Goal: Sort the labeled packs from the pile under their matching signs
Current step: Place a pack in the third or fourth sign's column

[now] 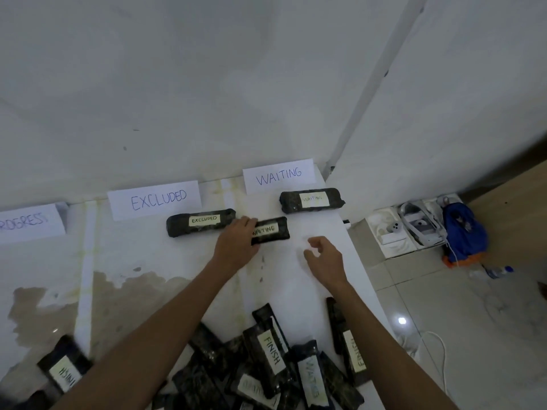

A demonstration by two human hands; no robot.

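My left hand grips the left end of a black pack labeled WAITING, which lies on the white table below the WAITING sign. Another WAITING pack lies just under that sign. An EXCLUDED pack sits under the EXCLUDED sign. My right hand hovers to the right of the held pack, fingers loosely curled and holding nothing. The pile of black packs lies near me, with FINISH and WAITING labels showing.
A sign ending in "ROGRESS" stands at the far left. A FINISH pack lies apart at lower left. The table's right edge drops to a tiled floor holding white boxes and a blue bag.
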